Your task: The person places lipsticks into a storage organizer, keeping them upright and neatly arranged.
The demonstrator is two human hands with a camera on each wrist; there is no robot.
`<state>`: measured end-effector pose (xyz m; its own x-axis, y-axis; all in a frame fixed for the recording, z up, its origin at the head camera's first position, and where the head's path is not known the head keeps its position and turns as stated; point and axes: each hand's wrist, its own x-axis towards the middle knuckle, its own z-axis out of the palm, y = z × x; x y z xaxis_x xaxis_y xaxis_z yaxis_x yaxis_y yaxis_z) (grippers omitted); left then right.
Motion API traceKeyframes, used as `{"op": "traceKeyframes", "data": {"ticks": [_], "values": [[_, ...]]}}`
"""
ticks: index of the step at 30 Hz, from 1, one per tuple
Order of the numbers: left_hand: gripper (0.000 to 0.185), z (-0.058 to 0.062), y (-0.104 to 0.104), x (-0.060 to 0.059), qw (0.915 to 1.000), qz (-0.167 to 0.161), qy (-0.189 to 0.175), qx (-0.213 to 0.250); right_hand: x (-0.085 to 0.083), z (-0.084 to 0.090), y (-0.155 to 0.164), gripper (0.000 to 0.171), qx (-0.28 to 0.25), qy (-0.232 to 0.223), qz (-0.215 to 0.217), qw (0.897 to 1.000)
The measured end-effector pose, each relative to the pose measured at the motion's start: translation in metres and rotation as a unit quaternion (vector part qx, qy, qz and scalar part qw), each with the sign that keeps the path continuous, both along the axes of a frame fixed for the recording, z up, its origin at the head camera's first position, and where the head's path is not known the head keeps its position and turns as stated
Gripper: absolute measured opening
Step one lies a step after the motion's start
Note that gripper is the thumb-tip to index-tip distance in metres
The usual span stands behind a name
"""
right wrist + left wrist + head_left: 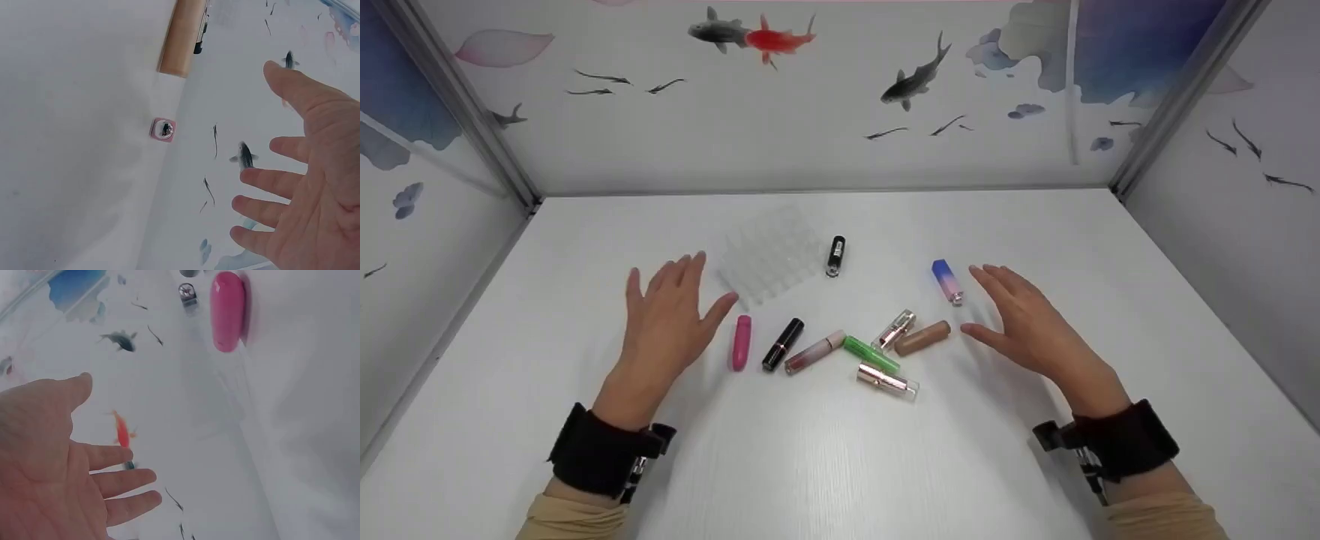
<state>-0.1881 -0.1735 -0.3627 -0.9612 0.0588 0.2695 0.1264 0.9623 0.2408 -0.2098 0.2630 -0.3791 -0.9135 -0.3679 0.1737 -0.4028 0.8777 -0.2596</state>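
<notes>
- Two hands hovered over the white table (1035, 225) with fingers straight and spread, holding nothing.
- The left hand (667, 322) was at about 9 o'clock from the scatter of tubes, palm down, thumb toward the pink tube (741, 342), which lay just beside it without touching.
- The right hand (1024, 319) was at about 3 o'clock from the scatter, its thumb near the tan tube (922, 338) and its fingertips near the blue-and-pink tube (947, 281), touching neither.
- Between the hands lay a black tube (783, 344), a brownish-pink tube (814, 352), a green tube (870, 355) and two clear-and-rose-gold tubes (887, 381).
- A clear plastic tray (771, 257) with a grid of compartments sat at 12 o'clock from the pink tube, with a small black tube (835, 255) just beside its right edge.
- The left wrist view showed the open palm (50, 467) and the pink tube (227, 310) apart from it.
</notes>
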Motion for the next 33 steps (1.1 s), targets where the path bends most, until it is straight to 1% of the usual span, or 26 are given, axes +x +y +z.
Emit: {"op": "traceKeyframes", "data": {"ticks": [3, 5, 6, 8, 10, 14, 16, 18, 21, 23, 25, 27, 29, 30, 33], "values": [[0.055, 0.001, 0.02, 0.001, 0.9985, -0.033, 0.037, 0.025, 0.0, 0.001, -0.003, 0.072, -0.018, -0.003, 0.019, 1.0], [0.045, 0.002, 0.035, 0.002, 0.9962, -0.057, 0.05, 0.042, -0.001, 0.001, -0.005, 0.066, -0.024, -0.008, 0.031, 0.999], [0.04, 0.003, 0.043, 0.002, 0.9953, -0.068, 0.05, 0.049, -0.001, 0.002, -0.007, 0.063, -0.026, -0.012, 0.038, 0.999], [0.033, 0.004, 0.061, 0.002, 0.9935, -0.091, 0.036, 0.058, -0.002, 0.001, -0.01, 0.058, -0.026, -0.023, 0.05, 0.998], [0.029, 0.006, 0.08, 0.002, 0.9907, -0.119, 0.011, 0.066, -0.003, 0.001, -0.014, 0.054, -0.019, -0.032, 0.063, 0.997], [0.025, 0.006, 0.115, -0.003, 0.9801, -0.178, -0.032, 0.082, -0.007, 0.001, -0.021, 0.049, -0.006, -0.053, 0.083, 0.995], [0.024, 0.005, 0.131, -0.005, 0.9755, -0.201, -0.041, 0.079, -0.009, 0.0, -0.025, 0.047, -0.004, -0.064, 0.091, 0.994], [0.024, 0.002, 0.146, -0.008, 0.9727, -0.217, -0.047, 0.067, -0.012, 0.0, -0.027, 0.045, -0.003, -0.075, 0.096, 0.993], [0.023, -0.004, 0.165, -0.012, 0.9694, -0.234, -0.056, 0.047, -0.015, -0.002, -0.03, 0.042, 0.001, -0.085, 0.106, 0.991], [0.024, -0.007, 0.176, -0.015, 0.9674, -0.24, -0.071, 0.04, -0.017, -0.004, -0.031, 0.041, 0.005, -0.09, 0.111, 0.99], [0.032, -0.01, 0.187, -0.017, 0.9657, -0.239, -0.091, 0.042, -0.018, -0.005, -0.031, 0.039, 0.004, -0.091, 0.116, 0.989], [0.044, -0.012, 0.196, -0.019, 0.9651, -0.233, -0.111, 0.042, -0.02, -0.006, -0.031, 0.037, 0.002, -0.093, 0.12, 0.988], [0.056, -0.014, 0.205, -0.02, 0.9649, -0.227, -0.123, 0.049, -0.021, -0.007, -0.031, 0.035, -0.001, -0.093, 0.124, 0.988], [0.056, -0.015, 0.208, -0.02, 0.965, -0.225, -0.126, 0.049, -0.022, -0.008, -0.031, 0.034, -0.002, -0.093, 0.126, 0.988], [0.05, -0.018, 0.216, -0.022, 0.9655, -0.224, -0.125, 0.044, -0.024, -0.009, -0.03, 0.031, -0.001, -0.094, 0.127, 0.987]]}}
